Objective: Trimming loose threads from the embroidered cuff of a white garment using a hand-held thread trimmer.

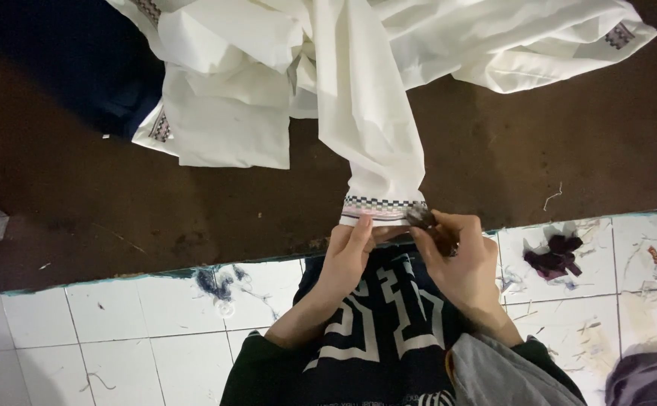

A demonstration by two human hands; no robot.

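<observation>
Head view, looking down over the person's lap. The left hand (347, 252) is pinching the hem of a white garment (366, 113), its fingers (360, 229) closing on the cuff (383, 210), which is edged with a checked band and a thin pink stripe. The right hand (464, 259) is curling tightly around a small dark tool (427, 222); its kind cannot be told, and its tip is meeting the right end of the cuff. The two hands are working just beside one another, both touching the same edge of cloth. The garment is hanging taut as a narrow sleeve from the hands up to a loose heap of white fabric lying across the brown bench (118, 203); two further patterned bands are showing in that heap. Below the bench edge, a white tiled floor (140, 331) is carrying thread ends, a dark purple scrap of cloth (555, 256) well to the right of the hands, and a purple bundle (652, 380) at the lower right corner. The person's dark top with pale lettering is filling the lower middle.
</observation>
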